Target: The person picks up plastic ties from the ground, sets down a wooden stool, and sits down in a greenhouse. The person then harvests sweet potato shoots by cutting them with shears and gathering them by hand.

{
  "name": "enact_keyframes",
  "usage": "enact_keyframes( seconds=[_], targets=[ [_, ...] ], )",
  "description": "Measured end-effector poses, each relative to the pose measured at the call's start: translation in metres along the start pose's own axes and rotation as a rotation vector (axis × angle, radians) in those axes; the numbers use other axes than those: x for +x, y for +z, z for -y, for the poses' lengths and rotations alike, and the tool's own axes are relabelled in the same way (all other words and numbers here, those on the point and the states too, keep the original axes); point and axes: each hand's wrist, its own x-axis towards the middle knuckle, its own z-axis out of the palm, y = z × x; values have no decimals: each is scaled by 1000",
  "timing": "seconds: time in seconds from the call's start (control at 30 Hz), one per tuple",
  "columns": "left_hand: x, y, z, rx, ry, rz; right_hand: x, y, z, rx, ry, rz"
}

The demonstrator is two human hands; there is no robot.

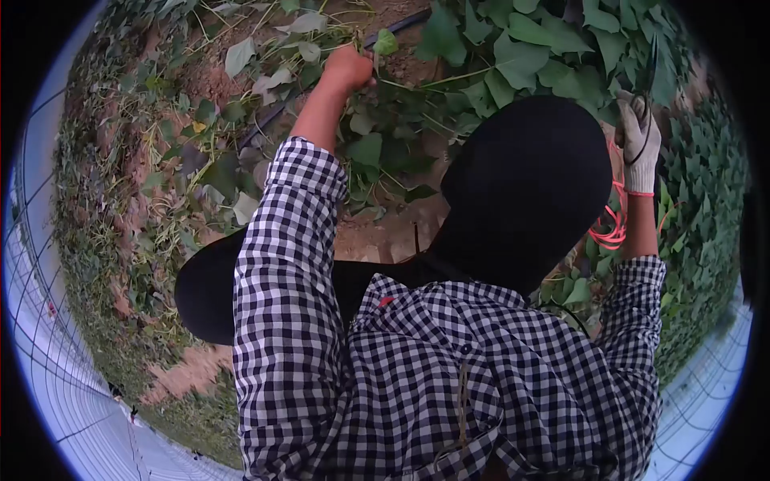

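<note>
My left hand (350,69), bare, is closed in a fist around a leafy green vine (358,36) at the top middle of the head view. Close to it, a dark hose (397,26) runs over the soil. My right hand (640,136) wears a pale knitted glove with a red cuff and is at the right edge of the plants. Its fingers are curled, and a thin dark strip (654,60) sticks up beyond them. What exactly the hand holds is unclear. Pinkish-red strings (613,228) hang below and beside the glove.
Broad green leaves (525,56) grow thickly ahead and to the right. Wilted vines (152,160) sprawl over brown soil (188,375) on the left. My black-clad knees (529,176) are bent between my arms. Pale sheeting with a grid of lines (40,321) curves along the far left.
</note>
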Motion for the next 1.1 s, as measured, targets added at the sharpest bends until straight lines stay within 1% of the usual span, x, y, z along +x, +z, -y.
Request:
enact_keyframes(
  seconds=[0.07, 0.1, 0.13, 0.17, 0.23, 0.27, 0.33, 0.37, 0.43, 0.47, 0.53, 0.57, 0.6, 0.63, 0.67, 0.7, 0.8, 0.83, 0.9, 0.93, 1.1],
  targets=[
    [17, 31, 23, 142, -15, -50, 9, 23, 49, 75, -65, 66],
    [20, 46, 32, 189, -25, -81, 5, 41, 72, 153, -144, 84],
    [15, 58, 35, 193, -37, -124, 7, 51, 90, 71, -193, 160],
    [4, 69, 38, 357, 125, -100, 11, 60, 103, -12, -242, 236],
    [-17, 81, 26, 243, 22, -30, 16, 88, 112, -66, -543, 206],
    [-21, 91, 27, 293, 19, 16, 17, 95, 121, -146, -549, 289],
    [-34, 109, 33, 381, 119, -30, 19, 112, 131, -228, -669, 351],
    [-48, 112, 29, 360, 38, -9, 22, 121, 130, -234, -716, 391],
    [-83, 114, 31, 389, 237, -51, 22, 133, 135, -384, -738, 440],
    [-92, 114, 31, 407, 340, -75, 21, 136, 141, -514, -696, 469],
    [-100, 138, 54, 36, 340, -164, 21, 142, 147, -702, -736, 554],
    [-115, 140, 55, 103, 428, -201, 26, 150, 137, -759, -780, 544],
    [-124, 146, 57, 38, 460, -269, 26, 155, 137, -854, -795, 591],
    [-130, 149, 59, 33, 469, -272, 26, 159, 138, -950, -809, 639],
    [-137, 148, 57, 27, 477, -275, 25, 164, 133, -948, -891, 614],
    [-141, 146, 56, 24, 485, -284, 27, 167, 131, -1003, -890, 650],
    [-145, 148, 50, 304, 492, -314, 30, 185, 138, -1138, -861, 785],
    [-148, 149, 49, 284, 533, -317, 29, 190, 139, -1142, -882, 804],
    [-150, 152, 49, 278, 499, -275, 29, 202, 138, -1151, -919, 842],
    [-149, 153, 46, 279, 506, -281, 27, 201, 142, -1152, -961, 828],
    [-152, 159, 33, 236, 497, -276, 12, 209, 171, -1235, -1021, 812]
  ],
)
